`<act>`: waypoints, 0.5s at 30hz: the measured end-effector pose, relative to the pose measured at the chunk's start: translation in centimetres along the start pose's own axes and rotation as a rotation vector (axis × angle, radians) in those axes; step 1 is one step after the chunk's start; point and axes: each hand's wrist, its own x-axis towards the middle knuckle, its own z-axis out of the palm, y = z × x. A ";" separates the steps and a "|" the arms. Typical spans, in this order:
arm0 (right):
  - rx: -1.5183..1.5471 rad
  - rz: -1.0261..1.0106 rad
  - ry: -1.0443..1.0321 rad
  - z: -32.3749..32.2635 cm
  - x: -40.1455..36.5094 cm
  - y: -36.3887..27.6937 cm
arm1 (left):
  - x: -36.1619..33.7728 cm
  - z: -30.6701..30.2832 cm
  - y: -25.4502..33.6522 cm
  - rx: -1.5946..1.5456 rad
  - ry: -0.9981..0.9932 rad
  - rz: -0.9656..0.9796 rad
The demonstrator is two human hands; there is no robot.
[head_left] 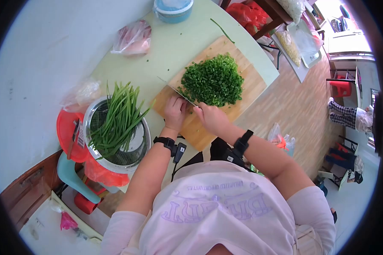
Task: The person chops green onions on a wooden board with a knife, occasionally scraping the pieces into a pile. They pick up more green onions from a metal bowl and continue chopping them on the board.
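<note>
My right hand [211, 118] is closed around the handle of a kitchen knife [175, 90], whose thin blade points up and to the left across the wooden cutting board [191, 131]. Beside the blade, my left hand [175, 111] rests on the board with its fingers curled in. Whatever those fingers hold, if anything, is hidden. A large heap of finely chopped green chives [212, 80] lies on the board just beyond the knife. Left of the board, long uncut chives [119, 119] lie across a metal colander [147, 146].
On the pale green table [166, 46] are a bag of meat [134, 38], a blue tub [173, 10] and a stray chive stalk [222, 30]. A red basin [66, 131] is beside the colander. Two other people [349, 117] [356, 169] are far off at right.
</note>
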 end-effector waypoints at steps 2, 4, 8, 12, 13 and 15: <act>-0.007 0.009 -0.020 0.3 1.1 -0.5 | 0.0 0.0 0.2 0.042 -0.002 -0.006; -0.015 0.023 -0.037 0.4 1.3 -0.6 | -0.1 0.0 0.1 0.035 -0.005 -0.002; 0.142 0.036 0.034 1.0 1.9 1.2 | 0.2 -0.6 0.2 0.035 0.005 0.092; 0.197 0.092 0.050 -0.5 0.7 1.6 | -0.1 -0.6 0.2 0.013 -0.005 0.084; 0.197 0.090 0.051 -0.7 0.1 1.5 | -0.1 -0.6 0.1 0.010 -0.007 0.074; 0.053 0.011 0.056 -1.0 -1.3 1.1 | -0.2 -0.4 -0.1 0.006 -0.008 0.065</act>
